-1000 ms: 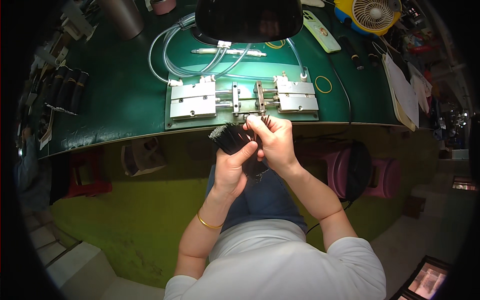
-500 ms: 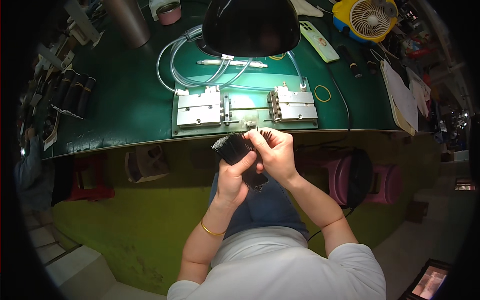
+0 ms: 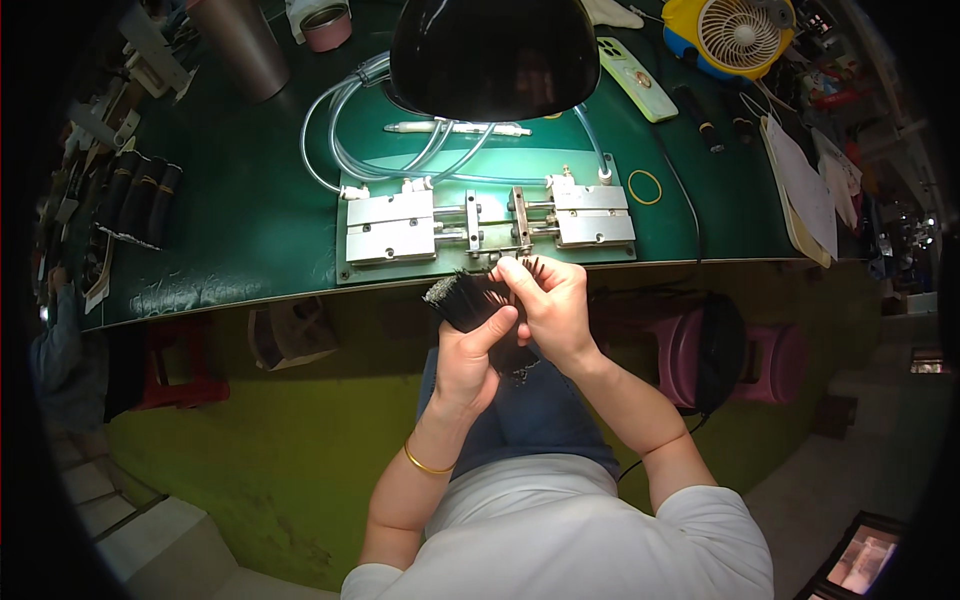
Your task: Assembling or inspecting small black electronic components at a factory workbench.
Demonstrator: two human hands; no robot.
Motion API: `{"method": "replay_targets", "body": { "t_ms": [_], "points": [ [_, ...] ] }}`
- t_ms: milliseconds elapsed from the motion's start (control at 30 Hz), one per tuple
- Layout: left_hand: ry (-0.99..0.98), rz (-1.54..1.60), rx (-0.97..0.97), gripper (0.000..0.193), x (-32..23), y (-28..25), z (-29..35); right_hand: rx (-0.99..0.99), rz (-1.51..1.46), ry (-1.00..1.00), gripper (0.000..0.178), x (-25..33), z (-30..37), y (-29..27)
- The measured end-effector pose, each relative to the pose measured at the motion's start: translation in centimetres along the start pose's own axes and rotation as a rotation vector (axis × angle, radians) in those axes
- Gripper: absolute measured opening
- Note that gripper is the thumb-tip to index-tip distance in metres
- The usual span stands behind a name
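Observation:
A thick bundle of thin black wire-like pieces point(image 3: 462, 303) with pale, shiny ends is gripped in my left hand point(image 3: 468, 360), the thumb lying over it. My right hand point(image 3: 552, 312) pinches with thumb and forefinger at the front of the clamping fixture; dark thin tips fan out behind those fingers. What lies right between the fingertips is too small to make out. Just beyond my hands, the fixture has a left silver pneumatic cylinder point(image 3: 390, 228) and a right silver pneumatic cylinder point(image 3: 592, 213). Their upright end bars point(image 3: 473, 222) stand close to each other at the middle.
A black lamp head point(image 3: 492, 60) hangs over the fixture. Clear air hoses point(image 3: 340, 130) coil behind it, near a pen point(image 3: 460, 128). Rightward lie a phone point(image 3: 638, 80), a rubber band point(image 3: 645, 187), papers point(image 3: 800, 190) and a fan point(image 3: 740, 35). Tied black bundles point(image 3: 140, 195) lie left.
Both cylinders have pushed out their rods, so the end bars now stand nearer each other. My hands keep almost the same place and grip; the view has shifted slightly.

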State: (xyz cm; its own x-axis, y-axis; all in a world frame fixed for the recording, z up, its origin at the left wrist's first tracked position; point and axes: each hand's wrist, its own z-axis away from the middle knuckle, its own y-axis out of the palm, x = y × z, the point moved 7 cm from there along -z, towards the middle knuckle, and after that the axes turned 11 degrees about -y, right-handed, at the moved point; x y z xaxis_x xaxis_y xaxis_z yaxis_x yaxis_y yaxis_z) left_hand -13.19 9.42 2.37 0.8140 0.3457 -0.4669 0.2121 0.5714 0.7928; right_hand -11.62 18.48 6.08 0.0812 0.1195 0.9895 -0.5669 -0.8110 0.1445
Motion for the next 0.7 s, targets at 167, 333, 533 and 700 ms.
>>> {"method": "replay_targets", "body": {
  "t_ms": [167,333,533,700],
  "points": [
    [-0.029,0.027,-0.019,0.012,-0.27,0.48,0.13,-0.032,-0.021,0.032,0.022,-0.22,-0.04,-0.08],
    [-0.027,0.002,0.007,0.01,-0.17,0.22,0.23,0.063,-0.03,-0.022,0.021,0.08,0.23,0.24],
    [-0.006,0.004,0.025,0.008,-0.11,0.28,0.52,0.089,-0.01,-0.057,0.02,0.51,0.58,0.61],
    [0.001,0.029,-0.023,0.006,0.04,-0.1,0.22,0.005,0.025,-0.041,0.019,0.17,0.35,0.17]
  ]
}}
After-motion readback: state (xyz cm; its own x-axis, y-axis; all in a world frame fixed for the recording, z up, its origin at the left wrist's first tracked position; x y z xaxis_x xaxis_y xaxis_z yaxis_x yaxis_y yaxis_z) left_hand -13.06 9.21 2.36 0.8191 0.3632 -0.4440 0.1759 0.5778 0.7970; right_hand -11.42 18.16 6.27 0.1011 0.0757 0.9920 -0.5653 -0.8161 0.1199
